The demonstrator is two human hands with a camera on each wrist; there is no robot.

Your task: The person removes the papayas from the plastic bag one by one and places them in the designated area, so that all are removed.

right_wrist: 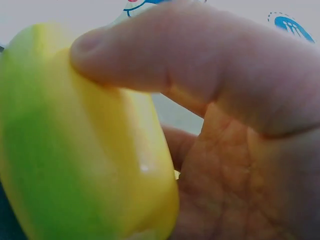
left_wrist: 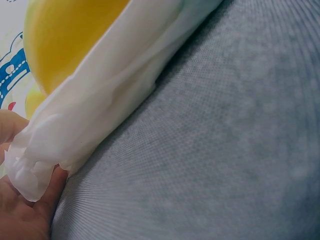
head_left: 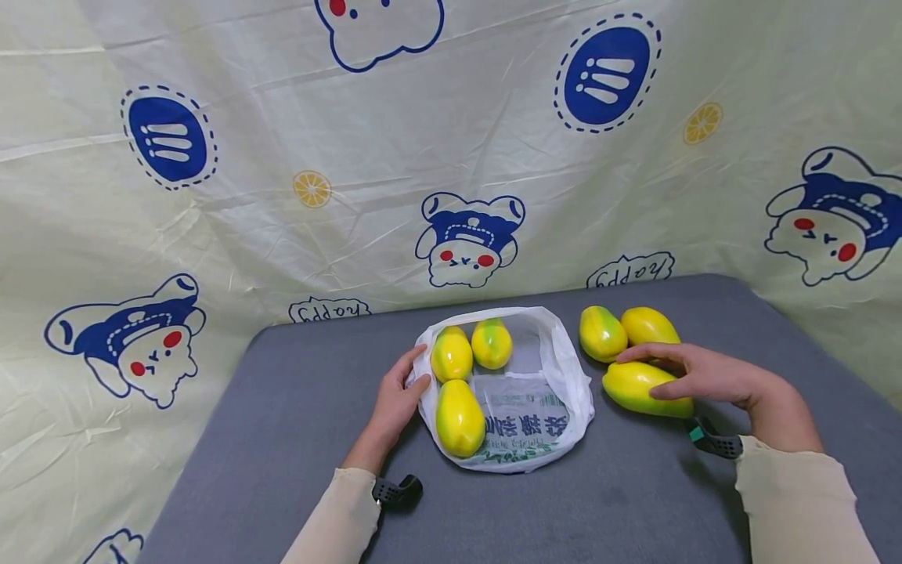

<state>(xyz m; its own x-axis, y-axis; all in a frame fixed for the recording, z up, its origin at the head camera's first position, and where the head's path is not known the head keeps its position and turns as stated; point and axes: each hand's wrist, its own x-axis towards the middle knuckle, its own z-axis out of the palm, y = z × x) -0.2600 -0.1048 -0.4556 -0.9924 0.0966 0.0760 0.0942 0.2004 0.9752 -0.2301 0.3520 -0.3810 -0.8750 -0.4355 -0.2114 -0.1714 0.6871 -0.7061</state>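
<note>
**Right hand on loose mango, left hand pinching bag rim**

Hidden/unclear first: right wrist view is filled by thumb and palm, so the rest of the table is cut off. Left wrist view shows only a fold of bag, one yellow curve and grey cloth; fingers mostly out of frame. Green print on the bag is too small to read.

Right hand lies over the near mango, right of the bag. Fingers stretch along its far side and top, thumb curls onto its near flank; the wrist view confirms the thumb pressed on the skin with the palm wrapped behind. The mango rests on the grey table.

Two more mangoes sit just beyond it, touching each other, near the fingertips.

Left hand is at the left edge of the white plastic bag, thumb and fingers pinching the rim; the wrist view shows crumpled film between them. The bag lies open at mid-table with three mangoes inside, one near, two far.

Cartoon-print sheet hangs behind.
</note>
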